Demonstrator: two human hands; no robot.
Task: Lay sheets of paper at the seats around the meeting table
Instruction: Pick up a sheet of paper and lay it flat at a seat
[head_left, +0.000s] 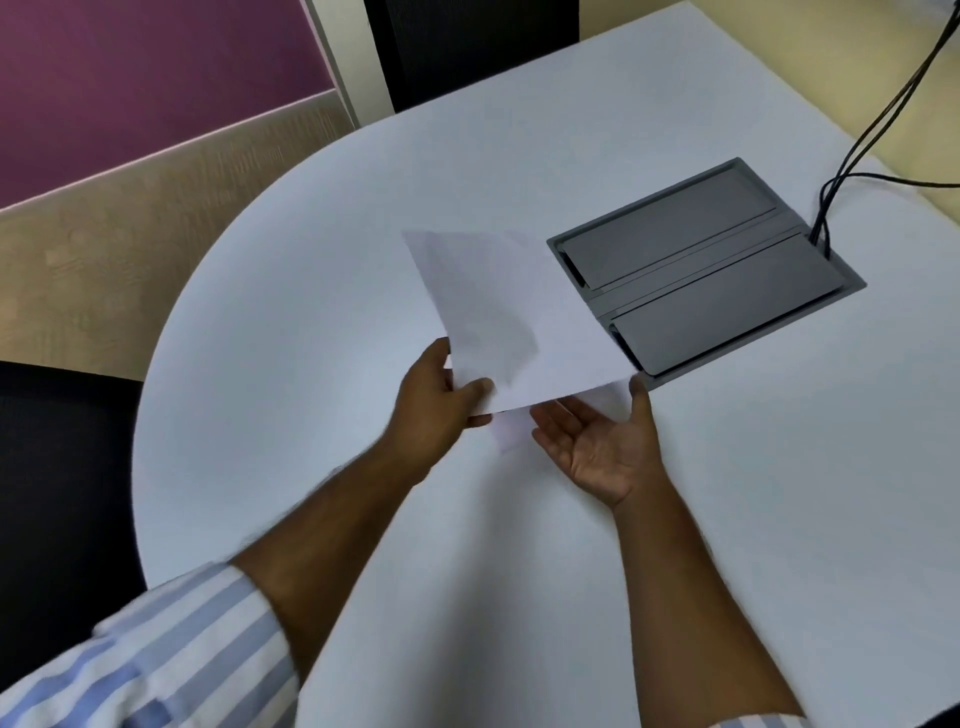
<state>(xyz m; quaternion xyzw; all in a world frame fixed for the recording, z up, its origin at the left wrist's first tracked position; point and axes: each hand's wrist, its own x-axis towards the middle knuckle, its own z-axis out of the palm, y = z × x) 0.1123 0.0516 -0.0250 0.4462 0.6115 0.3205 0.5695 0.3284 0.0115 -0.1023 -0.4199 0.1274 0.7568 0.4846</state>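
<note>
A white sheet of paper (511, 317) hangs tilted over the middle of the white meeting table (291, 291). My left hand (441, 400) pinches its near left corner between thumb and fingers. Just to the right, my right hand (602, 447) lies palm up with fingers spread beneath the sheet's near edge, its thumb touching the near right corner. The far part of the paper overlaps the grey cable box in view. Whether more than one sheet is held cannot be told.
A grey cable box (722, 270) with two lids is set into the table at the right, black cables (852, 156) running out of it. Black chairs stand at the far side (467, 47) and at the left (57, 493). The table's left end is rounded.
</note>
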